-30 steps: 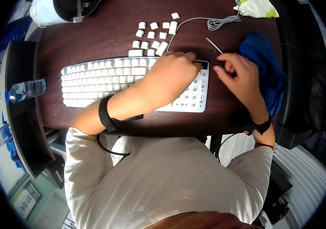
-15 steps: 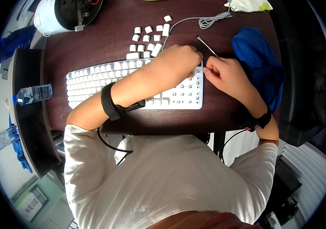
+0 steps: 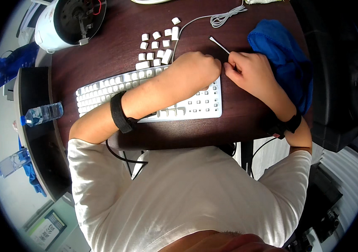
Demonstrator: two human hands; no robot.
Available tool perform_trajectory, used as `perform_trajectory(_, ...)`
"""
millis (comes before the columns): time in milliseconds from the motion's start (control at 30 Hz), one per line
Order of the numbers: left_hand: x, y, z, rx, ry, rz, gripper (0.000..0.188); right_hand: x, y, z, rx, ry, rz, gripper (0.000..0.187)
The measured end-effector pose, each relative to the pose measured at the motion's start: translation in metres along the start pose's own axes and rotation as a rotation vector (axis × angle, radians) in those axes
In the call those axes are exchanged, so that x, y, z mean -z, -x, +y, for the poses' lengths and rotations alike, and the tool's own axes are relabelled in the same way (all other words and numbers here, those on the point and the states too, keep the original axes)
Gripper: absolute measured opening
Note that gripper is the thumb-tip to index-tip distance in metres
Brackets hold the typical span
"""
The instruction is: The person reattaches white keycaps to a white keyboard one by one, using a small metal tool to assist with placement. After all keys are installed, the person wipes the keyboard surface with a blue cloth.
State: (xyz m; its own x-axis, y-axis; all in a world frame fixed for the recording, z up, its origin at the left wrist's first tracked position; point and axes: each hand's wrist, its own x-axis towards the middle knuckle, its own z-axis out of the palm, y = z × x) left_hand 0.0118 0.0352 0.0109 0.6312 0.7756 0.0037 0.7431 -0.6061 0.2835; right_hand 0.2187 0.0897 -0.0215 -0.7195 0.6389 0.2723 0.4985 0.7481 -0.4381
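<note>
Inwardly curled hands [image 3: 200, 70] [image 3: 251, 70] — contents I cannot tell, left over white keyboard [image 3: 209, 111], right one beside (keycaps [image 3: 155, 45] beyond)

Left hand [image 3: 197, 71] over keyboard [image 3: 195, 104], loose white keycaps [image 3: 155, 44]

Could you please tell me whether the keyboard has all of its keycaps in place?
No, bare switches show at the right end of the keyboard, and loose keycaps lie on the table beyond it.
</note>
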Motion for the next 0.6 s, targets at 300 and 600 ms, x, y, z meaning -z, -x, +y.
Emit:
perform_trajectory(300, -0.0051, 0.0005, 0.0014, -0.056, -0.048, 0.026, 0.015, -0.0037, 0.0, 0.001, 0.019, -0.018, -0.008, 0.02)
perform_trajectory(600, -0.0108, -0.0016, 0.005, -0.102, -0.152, 0.093, 0.006, -0.0007, 0.0025, 0.0037, -0.031, -0.044, -0.06, 0.019)
